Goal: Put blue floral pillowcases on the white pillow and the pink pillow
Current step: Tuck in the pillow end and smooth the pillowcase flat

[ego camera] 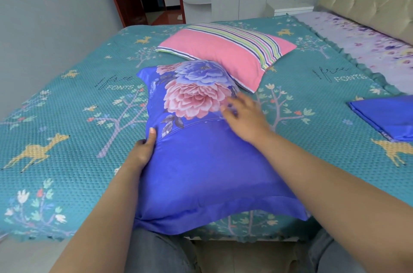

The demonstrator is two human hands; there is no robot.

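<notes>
Bed cover (67,138): teal, deer/tree print, fills most of frame.

Covered pillow (201,161): centre to lower centre, in blue floral pillowcase w/ pink and blue peony print at far end; near flap hangs over bed edge. Pillow colour inside can't be told.

Pink pillow (225,53): upper centre, bare, striped band across it; near corner touches the covered pillow's far end.

Second pillowcase (388,118): right edge of frame, folded, blue, flat on cover, well apart from both pillows.

Left hand (143,149): centre-left, clamped on covered pillow's left edge, thumb on top, fingers tucked under.

Right hand (243,114): centre, blurred, palm down over peony print, fingers spread apart, gripping nothing.
</notes>
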